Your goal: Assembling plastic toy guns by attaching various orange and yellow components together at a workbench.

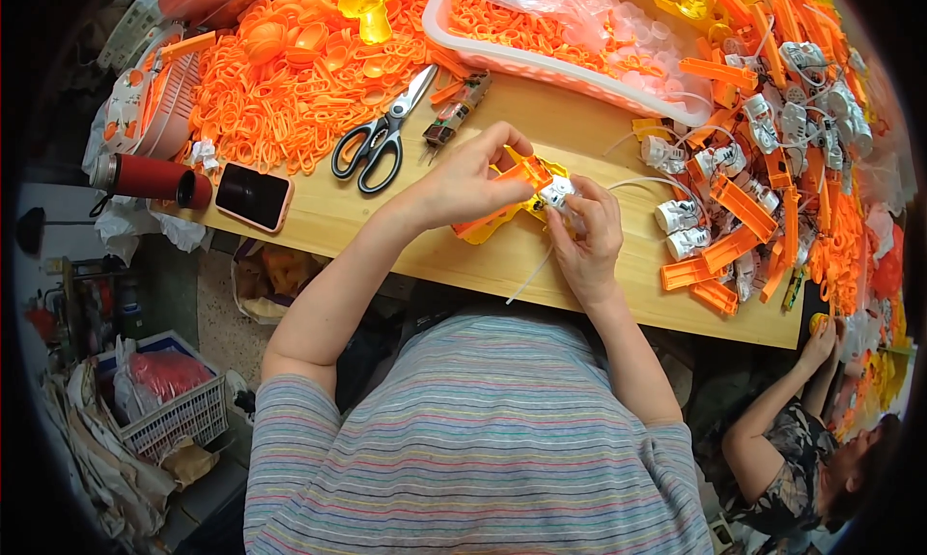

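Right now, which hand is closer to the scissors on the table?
The left hand. It is just right of the scissors and slightly nearer the wearer; the right hand is farther right and closer to the table's near edge.

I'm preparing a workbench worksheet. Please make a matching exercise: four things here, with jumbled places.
1. Black-handled metal scissors
2. Pink-cased rectangular phone
3. Red cylindrical flask
4. Yellow-and-orange plastic assembly

A. Left of the phone
B. Gripped by the left hand
C. Between flask and scissors
D. Between phone and left hand

Pairs: 1-D, 2-C, 3-A, 4-B
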A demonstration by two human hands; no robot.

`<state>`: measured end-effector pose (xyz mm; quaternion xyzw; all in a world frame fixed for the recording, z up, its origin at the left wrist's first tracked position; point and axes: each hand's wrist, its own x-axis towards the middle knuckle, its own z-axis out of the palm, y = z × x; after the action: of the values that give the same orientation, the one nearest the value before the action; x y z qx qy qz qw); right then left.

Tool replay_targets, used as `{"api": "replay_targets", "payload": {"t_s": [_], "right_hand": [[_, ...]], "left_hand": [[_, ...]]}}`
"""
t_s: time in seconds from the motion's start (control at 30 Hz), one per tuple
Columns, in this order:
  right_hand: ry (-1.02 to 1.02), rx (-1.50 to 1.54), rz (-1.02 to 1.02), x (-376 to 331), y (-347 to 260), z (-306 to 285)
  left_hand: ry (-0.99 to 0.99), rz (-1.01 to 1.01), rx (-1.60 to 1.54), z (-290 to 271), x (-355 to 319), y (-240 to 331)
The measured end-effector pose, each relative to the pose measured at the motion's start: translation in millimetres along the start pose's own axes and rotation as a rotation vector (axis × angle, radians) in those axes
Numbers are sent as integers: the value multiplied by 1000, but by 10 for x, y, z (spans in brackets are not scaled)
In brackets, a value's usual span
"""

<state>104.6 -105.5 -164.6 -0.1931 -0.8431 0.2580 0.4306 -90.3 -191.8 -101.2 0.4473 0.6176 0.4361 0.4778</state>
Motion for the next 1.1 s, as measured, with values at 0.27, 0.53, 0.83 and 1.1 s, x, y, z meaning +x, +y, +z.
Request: {"api": "replay_targets", "payload": {"t_s": [0.27,0.53,0.83,1.1], "right_hand": [[15,-5,-13,5,-1,0],[26,7,-17,10,4,6],[18,-25,-16,1,18,4],[18,-25,-16,3,15,5]], "left_hand": [[291,360,626,106,-6,-34],[339,388,533,179,21,-61],[355,330,516,208,19,-93],[443,318,454,230,35,-140]]}}
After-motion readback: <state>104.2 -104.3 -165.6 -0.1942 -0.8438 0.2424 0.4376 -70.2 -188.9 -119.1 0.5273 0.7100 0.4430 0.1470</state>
